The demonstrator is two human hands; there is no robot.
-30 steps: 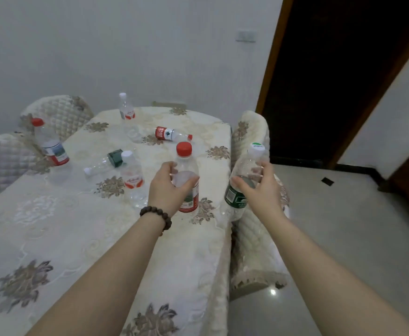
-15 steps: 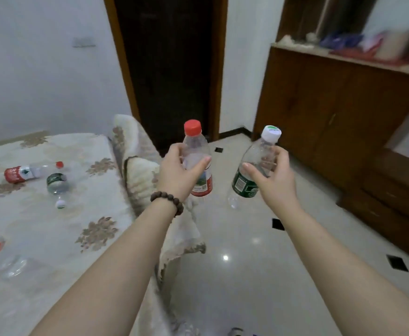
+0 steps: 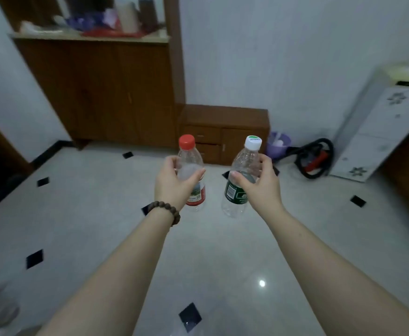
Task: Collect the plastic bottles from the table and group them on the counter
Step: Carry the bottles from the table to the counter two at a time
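While both caps point up, hands (image 3: 171, 187) (image 3: 261, 187) hold bottles (image 3: 190, 163) (image 3: 246, 161) near-upright.

The left hand (image 3: 171, 187) grips a red-capped bottle (image 3: 191, 173) upright; the right hand (image 3: 261, 187) grips a white-capped, green-labelled bottle (image 3: 241, 180), tilted slightly. Both hang over the pale tiled floor (image 3: 222, 258), with a wooden cabinet (image 3: 101, 93) and cluttered counter (image 3: 89, 37) beyond.

Glossy pale tiled floor (image 3: 101, 214) and wooden counter (image 3: 89, 40)

A low wooden cabinet (image 3: 225, 132), purple bin (image 3: 277, 145) and red-black vacuum (image 3: 313, 158) are sitting on the floor; blurred clutter (image 3: 96, 23) is lying on the counter.
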